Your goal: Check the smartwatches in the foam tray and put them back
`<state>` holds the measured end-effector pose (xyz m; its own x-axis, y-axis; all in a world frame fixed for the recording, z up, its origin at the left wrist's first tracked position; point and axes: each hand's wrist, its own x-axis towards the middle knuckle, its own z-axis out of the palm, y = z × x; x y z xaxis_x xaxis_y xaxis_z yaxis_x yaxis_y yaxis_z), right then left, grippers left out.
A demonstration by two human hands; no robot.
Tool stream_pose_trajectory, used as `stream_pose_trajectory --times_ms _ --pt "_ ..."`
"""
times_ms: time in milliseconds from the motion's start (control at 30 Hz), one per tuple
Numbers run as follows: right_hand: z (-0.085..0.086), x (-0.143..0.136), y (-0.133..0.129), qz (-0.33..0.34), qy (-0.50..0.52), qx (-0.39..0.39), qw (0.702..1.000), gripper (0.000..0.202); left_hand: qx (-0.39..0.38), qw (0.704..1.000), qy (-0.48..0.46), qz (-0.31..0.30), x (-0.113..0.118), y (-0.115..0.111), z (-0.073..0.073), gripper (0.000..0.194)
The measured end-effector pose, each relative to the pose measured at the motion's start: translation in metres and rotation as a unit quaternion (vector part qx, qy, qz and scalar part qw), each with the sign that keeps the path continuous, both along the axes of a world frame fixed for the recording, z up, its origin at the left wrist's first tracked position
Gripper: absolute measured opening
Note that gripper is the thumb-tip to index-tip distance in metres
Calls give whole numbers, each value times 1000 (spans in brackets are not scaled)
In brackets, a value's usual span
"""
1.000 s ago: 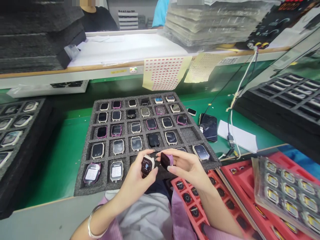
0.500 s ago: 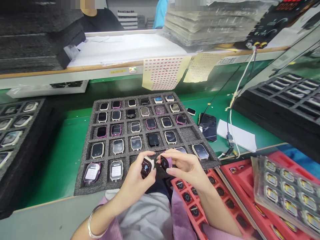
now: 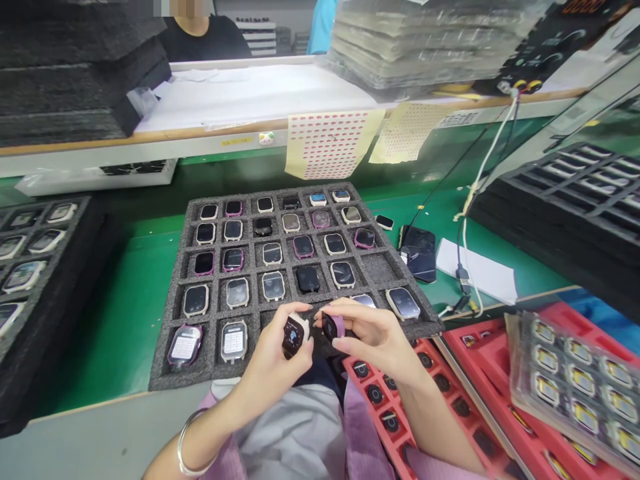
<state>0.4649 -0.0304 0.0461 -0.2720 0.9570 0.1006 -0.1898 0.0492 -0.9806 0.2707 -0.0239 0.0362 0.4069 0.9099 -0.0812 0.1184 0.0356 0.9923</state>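
Purple watch: turned more edge-on than a second ago, and its face, plain dark then, now shows a faint display; its purple case is pinched in the right hand, thumb below and fingers above.
White watch: scarcely shifted; the lit, dark face points up and left from the left hand, whose fingers are clamped on its edges.
Gap between watches: near each other but apart; whether the right fingertips brush the white case, I cannot tell.
Grey foam tray: unchanged under and beyond the hands, its watches in the same cells; neither held watch lies in it.
Lit pair: purple-rimmed watch and silver watch, in the near left cells, both with white displays as before.
Meaning: with both faces now lit, this looks like a comparison by eye, still under way.
Co-worker: black shirt across the bench, shoulder a little further right.
Red trays: low at the right, unmoved.
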Motion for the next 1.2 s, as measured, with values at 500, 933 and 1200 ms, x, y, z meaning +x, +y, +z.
stream_pose_trajectory --times_ms 500,933,1200 --pt "-1 1 1 13 -16 14 1000 34 4 1000 15 -3 0 0 0 40" --pt "-1 1 1 4 -21 20 1000 34 8 1000 1 3 0 0 -3 38" --pt "0 0 0 -5 -20 15 1000 34 6 1000 -4 10 0 -1 -4 39"
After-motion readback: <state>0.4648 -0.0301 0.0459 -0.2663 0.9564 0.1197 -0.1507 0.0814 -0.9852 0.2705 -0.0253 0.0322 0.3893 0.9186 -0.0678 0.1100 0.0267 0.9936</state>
